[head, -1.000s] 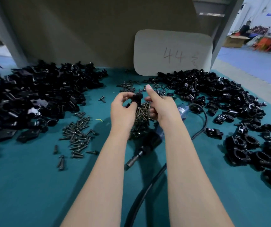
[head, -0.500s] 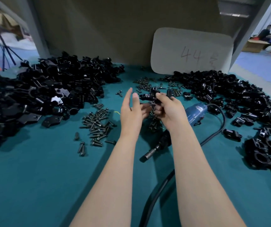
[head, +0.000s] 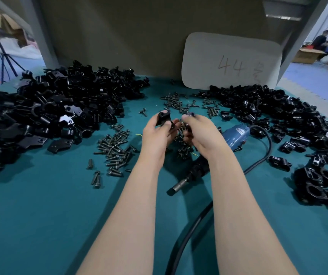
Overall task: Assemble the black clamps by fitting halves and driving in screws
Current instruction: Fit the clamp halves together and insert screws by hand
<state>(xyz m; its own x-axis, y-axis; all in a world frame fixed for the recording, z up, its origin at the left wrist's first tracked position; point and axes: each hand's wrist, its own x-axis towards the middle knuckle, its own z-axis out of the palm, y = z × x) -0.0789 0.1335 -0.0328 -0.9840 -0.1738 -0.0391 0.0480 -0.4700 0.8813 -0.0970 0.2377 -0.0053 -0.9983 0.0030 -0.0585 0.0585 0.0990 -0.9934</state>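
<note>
Head view: what does the left hand (head: pixel 157 133) have?

It grips a black clamp half (head: pixel 165 118). The thumb and curled fingers pinch its lower end, and the piece stands up just past the fingertips, above the teal table (head: pixel 40 225).

And the right hand (head: pixel 200 133)?

It is just to the right of the left one, nearly touching it, with the fingers curled. The fingertips pinch a small dark part (head: pixel 190 114), too small to tell whether it is a screw or a clamp piece. It sits level with the clamp half and slightly apart from it.

Where is the loose stock?

A big pile of black halves (head: pixel 50 116) fills the far left of the table, and another pile (head: pixel 278 116) spreads along the right. Some closed ring-shaped clamps (head: pixel 316 183) lie near the right edge.

Screws?

One heap (head: pixel 115 149) lies left of the left wrist. More are scattered (head: pixel 175 102) beyond the hands, and some lie under them.

Any tool?

A blue electric screwdriver (head: pixel 234 133) lies on the table under the right forearm, its tip (head: pixel 179 185) pointing toward the near left. Its black cable (head: pixel 189 235) loops round to the right and runs back between the arms. A white board marked "44" (head: pixel 230 62) leans against the far wall.
</note>
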